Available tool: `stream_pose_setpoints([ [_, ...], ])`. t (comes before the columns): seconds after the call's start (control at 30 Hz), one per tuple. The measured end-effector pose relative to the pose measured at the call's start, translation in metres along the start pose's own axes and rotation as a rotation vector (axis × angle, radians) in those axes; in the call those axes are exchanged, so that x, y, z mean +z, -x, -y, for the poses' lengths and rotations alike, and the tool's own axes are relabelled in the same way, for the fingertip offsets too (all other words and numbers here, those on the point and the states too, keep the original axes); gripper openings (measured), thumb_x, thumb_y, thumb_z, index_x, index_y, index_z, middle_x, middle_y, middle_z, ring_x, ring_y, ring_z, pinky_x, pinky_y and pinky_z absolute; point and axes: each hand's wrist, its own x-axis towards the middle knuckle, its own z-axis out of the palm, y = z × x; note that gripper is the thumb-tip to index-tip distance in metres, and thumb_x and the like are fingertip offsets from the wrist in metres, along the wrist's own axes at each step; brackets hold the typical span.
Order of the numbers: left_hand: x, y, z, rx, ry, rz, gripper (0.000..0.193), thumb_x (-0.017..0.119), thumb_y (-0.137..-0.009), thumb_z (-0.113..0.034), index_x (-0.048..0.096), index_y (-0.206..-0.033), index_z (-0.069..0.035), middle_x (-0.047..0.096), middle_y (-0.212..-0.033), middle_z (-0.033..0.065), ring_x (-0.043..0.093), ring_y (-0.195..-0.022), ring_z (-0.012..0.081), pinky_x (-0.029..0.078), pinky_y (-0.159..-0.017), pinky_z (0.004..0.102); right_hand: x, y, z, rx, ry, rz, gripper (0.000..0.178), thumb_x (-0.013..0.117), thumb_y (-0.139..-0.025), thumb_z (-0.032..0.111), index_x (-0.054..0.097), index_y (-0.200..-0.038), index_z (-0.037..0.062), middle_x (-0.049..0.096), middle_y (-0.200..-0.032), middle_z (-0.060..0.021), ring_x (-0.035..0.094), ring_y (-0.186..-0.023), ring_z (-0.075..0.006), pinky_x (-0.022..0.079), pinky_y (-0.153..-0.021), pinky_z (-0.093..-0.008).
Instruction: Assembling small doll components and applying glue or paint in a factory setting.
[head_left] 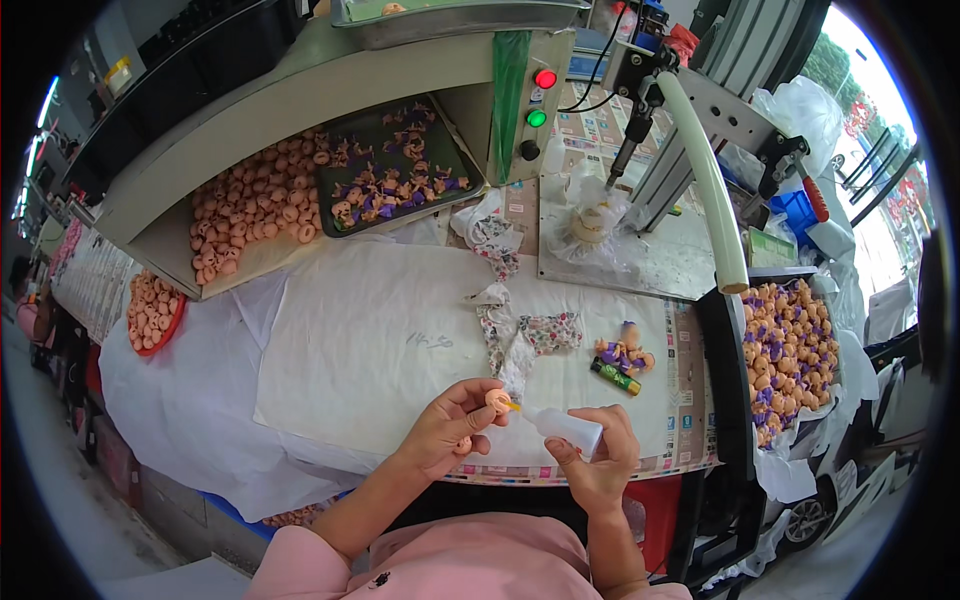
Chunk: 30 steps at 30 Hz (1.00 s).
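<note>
Pinched between the thumb and fingers of my left hand [437, 432] is a small flesh-coloured doll head [497, 399]. A second doll head [463, 445] sits lower in the same hand, against the curled fingers. My right hand [612, 458] grips a white squeeze bottle [568, 428], tilted so that its yellow nozzle [514, 406] meets the upper head or comes very near it; I cannot tell which. Beyond my hands lies a crumpled floral cloth [545, 333]. To its right are a few small figures with purple parts [625, 355] beside a green and black tube [614, 377].
Many doll heads [255, 200] and a dark tray [350, 222] of small figures fill the box opening at back left. A red basin [158, 345] of heads stands far left. A press machine [640, 240] rises back right. A crate [722, 350] of assembled figures stands right.
</note>
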Motion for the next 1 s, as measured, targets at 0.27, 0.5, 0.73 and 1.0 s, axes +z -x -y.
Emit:
stream_pose_setpoints([
  [0.27,-0.002,-0.001,0.002,-0.006,-0.012,0.006,0.034,0.064,-0.091,-0.008,0.054,-0.123,-0.007,0.061,-0.106,0.0063,0.062,-0.090,0.0117,0.049,-0.054,0.0211,-0.004,0.003,-0.002,-0.027,0.039,-0.033,0.036,0.086,-0.068,0.015,0.065,-0.094,0.0005,0.057,-0.081,-0.0072,0.055,-0.070,-0.0171,0.043,-0.061,-0.0279],
  [0.5,0.000,-0.001,0.004,0.011,-0.020,0.009,0.033,0.063,-0.091,-0.005,0.055,-0.122,-0.008,0.059,-0.109,0.0061,0.061,-0.093,0.0114,0.049,-0.055,0.0199,-0.011,0.007,0.002,-0.028,0.058,-0.047,0.034,0.086,-0.068,0.016,0.066,-0.092,0.0024,0.059,-0.077,-0.0079,0.057,-0.068,-0.0189,0.044,-0.059,-0.0295],
  [0.73,0.001,-0.001,0.009,0.026,-0.022,0.029,0.034,0.063,-0.090,-0.002,0.055,-0.123,-0.008,0.059,-0.114,0.0070,0.061,-0.094,0.0116,0.050,-0.056,0.0192,-0.014,0.008,0.003,-0.039,0.033,-0.027,0.037,0.086,-0.069,0.021,0.065,-0.092,0.0013,0.058,-0.078,-0.0066,0.055,-0.068,-0.0170,0.043,-0.059,-0.0281],
  [1.0,0.002,-0.001,0.013,0.017,-0.013,0.028,0.035,0.063,-0.090,-0.002,0.055,-0.124,-0.008,0.059,-0.114,0.0077,0.062,-0.094,0.0118,0.050,-0.055,0.0191,-0.020,0.009,0.002,-0.040,0.048,-0.014,0.037,0.086,-0.068,0.020,0.065,-0.092,0.0010,0.059,-0.077,-0.0071,0.055,-0.067,-0.0170,0.043,-0.058,-0.0285],
])
